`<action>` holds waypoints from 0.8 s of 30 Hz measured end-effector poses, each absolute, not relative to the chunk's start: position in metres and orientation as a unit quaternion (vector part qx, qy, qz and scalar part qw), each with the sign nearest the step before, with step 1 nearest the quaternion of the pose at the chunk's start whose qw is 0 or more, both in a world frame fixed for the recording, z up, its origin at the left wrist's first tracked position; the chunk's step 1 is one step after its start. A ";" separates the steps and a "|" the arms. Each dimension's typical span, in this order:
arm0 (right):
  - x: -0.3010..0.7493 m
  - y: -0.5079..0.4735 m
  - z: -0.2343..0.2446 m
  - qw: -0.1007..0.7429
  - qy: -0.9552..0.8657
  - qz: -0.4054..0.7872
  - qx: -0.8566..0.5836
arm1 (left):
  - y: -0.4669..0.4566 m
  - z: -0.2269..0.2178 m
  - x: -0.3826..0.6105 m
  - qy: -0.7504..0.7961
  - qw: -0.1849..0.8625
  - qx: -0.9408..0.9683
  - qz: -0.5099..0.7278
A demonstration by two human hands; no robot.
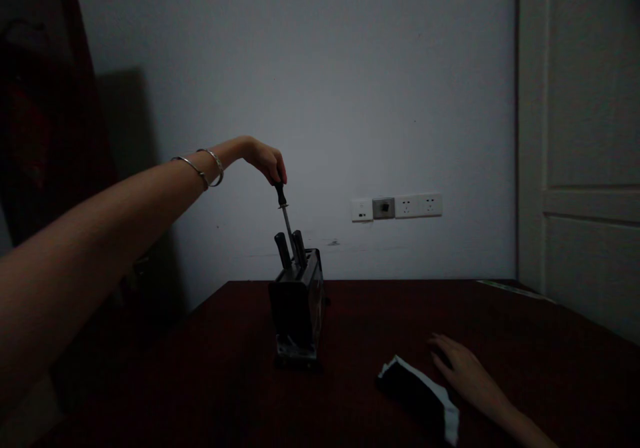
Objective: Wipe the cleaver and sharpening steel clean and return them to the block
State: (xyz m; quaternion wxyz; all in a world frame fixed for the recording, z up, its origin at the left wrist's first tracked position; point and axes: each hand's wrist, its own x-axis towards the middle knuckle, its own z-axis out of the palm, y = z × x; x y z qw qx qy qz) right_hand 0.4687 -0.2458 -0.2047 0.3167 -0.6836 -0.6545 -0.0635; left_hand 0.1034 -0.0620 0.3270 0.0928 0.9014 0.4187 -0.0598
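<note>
My left hand (266,159) is raised above a dark knife block (297,308) and pinches the black handle of a thin knife or sharpening steel (285,216), whose metal shaft is partly out of the block. Two more black handles (291,248) stand in the block. My right hand (463,368) lies flat on the dark table (500,315) with fingers stretched out, beside a dark cloth with a white edge (423,398). Two bangles sit on my left wrist.
The room is dim. A pale wall stands behind the table, with a row of wall sockets (397,207) to the right of the block. A white door (585,155) is at the right. A dark tall shape (45,121) stands at the left.
</note>
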 end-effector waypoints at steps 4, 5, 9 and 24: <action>0.469 -0.246 -0.206 0.321 -0.650 -0.063 -0.685 | -0.074 0.351 0.099 0.425 0.059 0.902 -0.048; 0.469 -0.246 -0.206 0.319 -0.650 -0.062 -0.687 | -0.077 0.358 0.097 0.434 0.053 0.898 -0.043; 0.471 -0.244 -0.209 0.303 -0.655 -0.063 -0.690 | -0.091 0.388 0.086 0.452 0.045 0.890 -0.022; 0.470 -0.245 -0.210 0.307 -0.651 -0.073 -0.691 | -0.151 0.468 0.062 0.426 -0.026 0.897 0.118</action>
